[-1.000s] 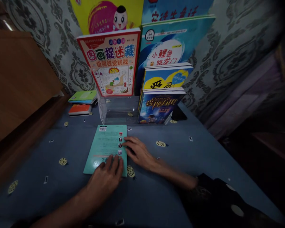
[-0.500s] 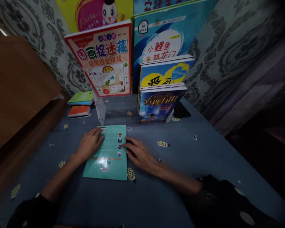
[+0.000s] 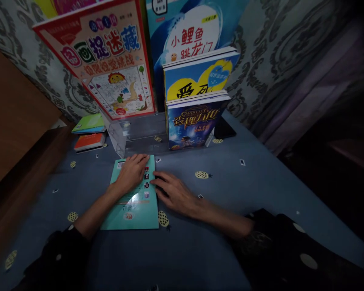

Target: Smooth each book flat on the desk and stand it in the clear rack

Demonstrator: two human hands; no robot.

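Note:
A thin teal book (image 3: 130, 220) lies flat on the blue patterned tablecloth (image 3: 200, 242), its printed cover with small pictures facing up. My left hand (image 3: 132, 171) rests across the upper part of the cover, fingers stretched out towards the top right corner. At the right edge of the book is my right hand (image 3: 174, 194); its fingers are apart and the tips touch that edge. Just beyond the book stands a clear acrylic stand (image 3: 139, 131), with a red-bordered picture book (image 3: 115, 76) upright on its left side and a dark blue book (image 3: 194, 123) at its front right.
Behind the dark blue book are a blue and yellow book (image 3: 197, 76) and a teal-blue book (image 3: 191, 32). A small stack of books (image 3: 89, 141) lies at the left of the stand. A dark flat object (image 3: 224, 128) lies at its right. Patterned wall covering (image 3: 251, 76) rises behind.
My left hand has slid from the book's left edge to the right across its cover. My right hand stays at the right edge. The view has tilted down and shifted, so the stand appears nearer.

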